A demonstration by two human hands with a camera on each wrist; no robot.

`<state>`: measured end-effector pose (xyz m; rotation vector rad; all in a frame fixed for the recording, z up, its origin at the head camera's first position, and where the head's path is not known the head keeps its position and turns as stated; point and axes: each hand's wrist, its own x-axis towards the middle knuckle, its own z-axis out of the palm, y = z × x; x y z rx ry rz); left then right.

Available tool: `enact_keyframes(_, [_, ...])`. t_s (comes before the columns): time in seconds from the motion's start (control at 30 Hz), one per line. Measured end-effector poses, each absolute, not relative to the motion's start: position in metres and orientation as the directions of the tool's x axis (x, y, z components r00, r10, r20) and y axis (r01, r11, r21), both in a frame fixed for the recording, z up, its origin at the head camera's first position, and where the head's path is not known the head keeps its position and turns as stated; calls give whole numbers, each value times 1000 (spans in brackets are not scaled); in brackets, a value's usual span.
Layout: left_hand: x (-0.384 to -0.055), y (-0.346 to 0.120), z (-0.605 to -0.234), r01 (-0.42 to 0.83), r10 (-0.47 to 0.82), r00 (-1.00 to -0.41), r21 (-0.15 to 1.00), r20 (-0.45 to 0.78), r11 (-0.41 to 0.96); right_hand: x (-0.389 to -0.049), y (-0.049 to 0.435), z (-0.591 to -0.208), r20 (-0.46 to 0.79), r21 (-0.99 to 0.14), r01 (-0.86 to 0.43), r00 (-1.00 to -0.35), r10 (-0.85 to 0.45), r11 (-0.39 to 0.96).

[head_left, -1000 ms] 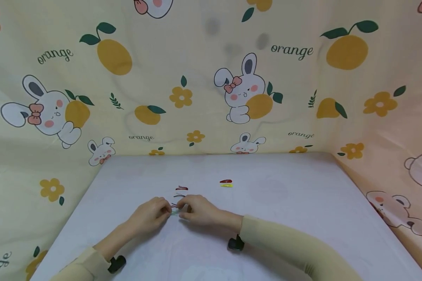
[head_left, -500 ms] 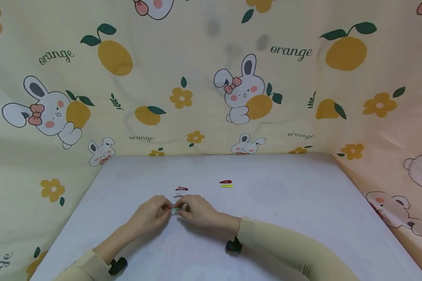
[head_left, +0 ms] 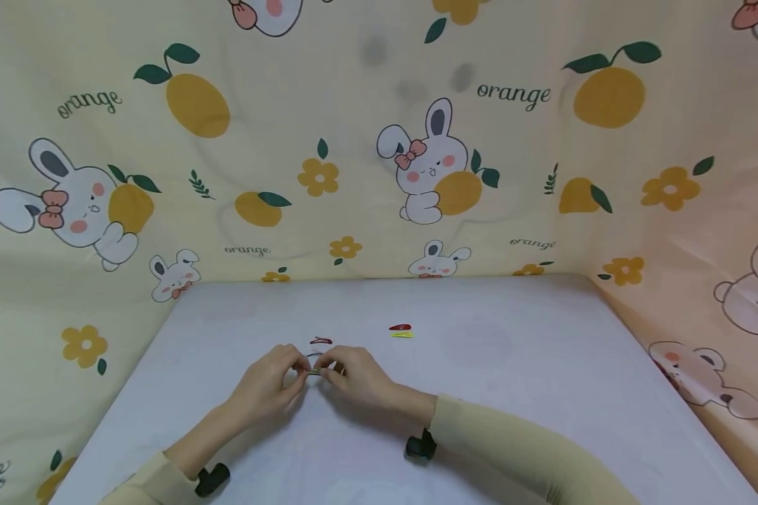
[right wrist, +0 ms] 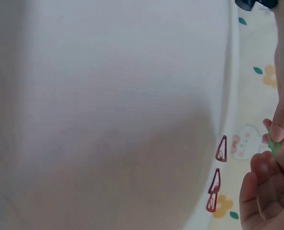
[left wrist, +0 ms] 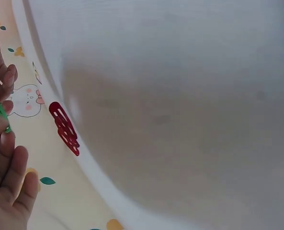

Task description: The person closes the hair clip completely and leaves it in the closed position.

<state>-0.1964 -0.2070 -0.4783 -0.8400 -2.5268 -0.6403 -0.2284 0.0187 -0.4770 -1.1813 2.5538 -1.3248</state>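
Observation:
A green hair clip [left wrist: 3, 114] is held between my two hands, small and partly covered by fingers. My left hand [head_left: 268, 382] pinches one end with thumb and fingertips. From the other side, my right hand [head_left: 356, 379] pinches the clip too, its remaining fingers spread in the right wrist view. Just beyond the hands on the table lie a red hair clip [head_left: 321, 341] and a dark one [head_left: 316, 354], half hidden by the fingertips. The right wrist view shows several red clip outlines, one being a red clip [right wrist: 221, 149] by itself.
Farther right on the white table [head_left: 512, 393] lie a red clip [head_left: 401, 327] and a yellow clip [head_left: 402, 335], side by side. A patterned curtain [head_left: 354, 140] with rabbits and oranges rises behind and beside the table. Each wrist wears a small black camera [head_left: 421, 445].
The fingertips have come closer together, and the green clip has moved slightly away from me between them. The clips on the table lie as before; the head view has shifted a little.

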Motion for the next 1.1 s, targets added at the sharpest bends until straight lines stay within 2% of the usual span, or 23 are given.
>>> enact_keyframes(0.27, [-204,-198,-472,734,481,-605,211,634,646,-227,32,-470,378,-738,-605,-737,-560,299])
enact_keyframes(0.43, [-208,-187,-464,767,485,-551,183,679,615,-225,45,-463,408,-769,-586,-757,-510,255])
enact_keyframes(1.1, [-229,-119,-440,815,410,-496,247,766,524,-222,90,-446,487,-835,-523,-847,-215,171])
